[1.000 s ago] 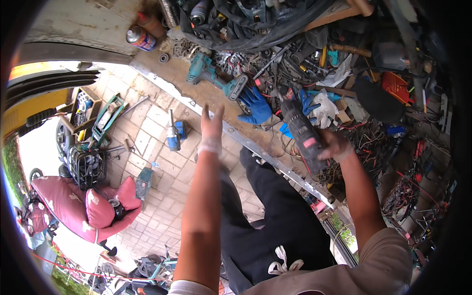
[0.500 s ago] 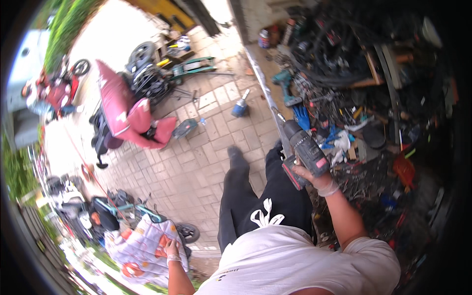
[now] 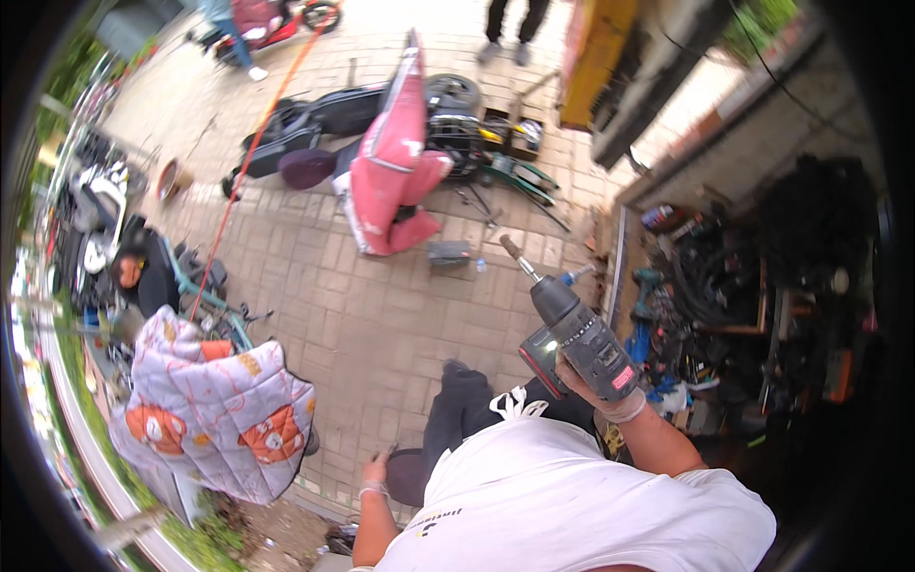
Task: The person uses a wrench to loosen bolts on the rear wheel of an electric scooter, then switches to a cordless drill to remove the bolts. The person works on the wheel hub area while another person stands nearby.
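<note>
My right hand (image 3: 583, 381) grips a dark grey cordless drill (image 3: 581, 338) by its handle, its long bit pointing forward and up, its battery below and left of the body, a small light showing. My left hand (image 3: 375, 471) is low, just left of a dark round seat (image 3: 406, 476) beside my black trousers (image 3: 453, 405); its fingers are too small to make out, as is anything in them. A quilted cover (image 3: 205, 419) with orange animal prints lies over something to the left of that hand.
A cluttered workbench (image 3: 618, 276) is on my right. Ahead lie a pink padded cover (image 3: 391, 162), scooter parts, a green jack (image 3: 519, 176) and loose tools. Parked scooters and a bike (image 3: 200, 286) line the left, crossed by a red line. Two other people's legs (image 3: 505, 24) (image 3: 229, 29) show at the top.
My view has swung from the bench toward the paved yard. My right hand has raised the drill away from the bench. My left hand has dropped to my left side.
</note>
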The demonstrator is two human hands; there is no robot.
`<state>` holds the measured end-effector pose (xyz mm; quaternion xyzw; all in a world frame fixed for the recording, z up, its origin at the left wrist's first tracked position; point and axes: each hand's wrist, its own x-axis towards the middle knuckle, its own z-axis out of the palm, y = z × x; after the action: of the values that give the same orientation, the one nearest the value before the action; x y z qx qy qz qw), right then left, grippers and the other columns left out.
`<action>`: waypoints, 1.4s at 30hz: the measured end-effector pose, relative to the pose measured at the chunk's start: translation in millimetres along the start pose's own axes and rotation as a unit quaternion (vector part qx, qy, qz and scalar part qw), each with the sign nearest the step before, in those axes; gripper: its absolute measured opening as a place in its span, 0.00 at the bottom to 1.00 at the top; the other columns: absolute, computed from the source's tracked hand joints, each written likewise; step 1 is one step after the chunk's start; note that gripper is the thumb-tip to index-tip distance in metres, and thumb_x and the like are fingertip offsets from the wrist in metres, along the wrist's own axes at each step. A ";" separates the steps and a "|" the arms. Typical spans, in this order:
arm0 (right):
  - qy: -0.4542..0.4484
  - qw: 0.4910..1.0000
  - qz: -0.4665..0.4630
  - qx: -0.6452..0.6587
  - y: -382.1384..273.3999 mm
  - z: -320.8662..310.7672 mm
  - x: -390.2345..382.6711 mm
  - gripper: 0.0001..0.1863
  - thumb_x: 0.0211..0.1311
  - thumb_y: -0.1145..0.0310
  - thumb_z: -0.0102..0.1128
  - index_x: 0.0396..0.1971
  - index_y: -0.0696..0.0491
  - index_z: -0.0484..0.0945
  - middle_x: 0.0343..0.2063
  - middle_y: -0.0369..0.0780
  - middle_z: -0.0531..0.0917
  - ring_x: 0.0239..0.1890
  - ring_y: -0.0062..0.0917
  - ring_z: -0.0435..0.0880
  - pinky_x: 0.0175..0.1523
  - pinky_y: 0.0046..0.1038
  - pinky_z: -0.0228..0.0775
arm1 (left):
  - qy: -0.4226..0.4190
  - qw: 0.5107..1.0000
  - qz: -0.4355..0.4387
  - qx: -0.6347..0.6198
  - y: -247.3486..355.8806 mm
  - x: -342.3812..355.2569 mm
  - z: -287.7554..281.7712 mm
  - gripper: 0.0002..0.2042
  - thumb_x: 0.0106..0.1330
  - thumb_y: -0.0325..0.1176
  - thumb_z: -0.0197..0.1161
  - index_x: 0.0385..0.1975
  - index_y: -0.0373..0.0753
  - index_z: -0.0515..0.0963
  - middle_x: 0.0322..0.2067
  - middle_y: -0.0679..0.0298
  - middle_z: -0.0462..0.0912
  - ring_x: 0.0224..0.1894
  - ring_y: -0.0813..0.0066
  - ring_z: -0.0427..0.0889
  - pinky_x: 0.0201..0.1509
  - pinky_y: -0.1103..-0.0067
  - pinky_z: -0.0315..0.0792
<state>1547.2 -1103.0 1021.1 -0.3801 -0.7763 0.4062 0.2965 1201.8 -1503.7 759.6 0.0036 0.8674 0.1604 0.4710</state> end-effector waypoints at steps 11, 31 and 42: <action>-0.229 0.958 -0.165 -0.058 -70.0 157.3 147.5 0.15 0.54 0.76 0.68 0.42 0.53 0.79 0.36 0.36 0.82 0.41 0.26 0.81 0.47 0.29 0.75 | -0.179 0.756 0.379 -0.504 330.8 -75.7 -133.6 0.26 0.75 0.50 0.52 0.58 0.31 0.74 0.52 0.52 0.82 0.54 0.64 0.81 0.61 0.72 0.70; -0.317 0.891 -0.304 0.112 -128.8 305.2 388.3 0.18 0.54 0.74 0.69 0.47 0.55 0.81 0.43 0.41 0.85 0.41 0.29 0.86 0.43 0.28 0.78 | -0.302 0.513 0.364 -0.716 509.3 -32.1 -292.9 0.19 0.73 0.48 0.58 0.54 0.43 0.78 0.46 0.59 0.84 0.54 0.63 0.79 0.64 0.62 0.68; -0.306 0.923 -0.201 0.116 -152.6 369.5 401.2 0.21 0.65 0.68 0.59 0.57 0.53 0.74 0.50 0.41 0.81 0.50 0.28 0.82 0.57 0.31 0.76 | -0.402 0.512 0.442 -0.617 536.9 55.6 -368.8 0.17 0.70 0.49 0.61 0.48 0.44 0.75 0.42 0.63 0.84 0.51 0.64 0.81 0.62 0.60 0.70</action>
<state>995.0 -977.5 1029.9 -0.0362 -0.8368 0.5217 0.1621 791.3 -1087.1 1051.7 0.1594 0.1544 0.8243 0.5209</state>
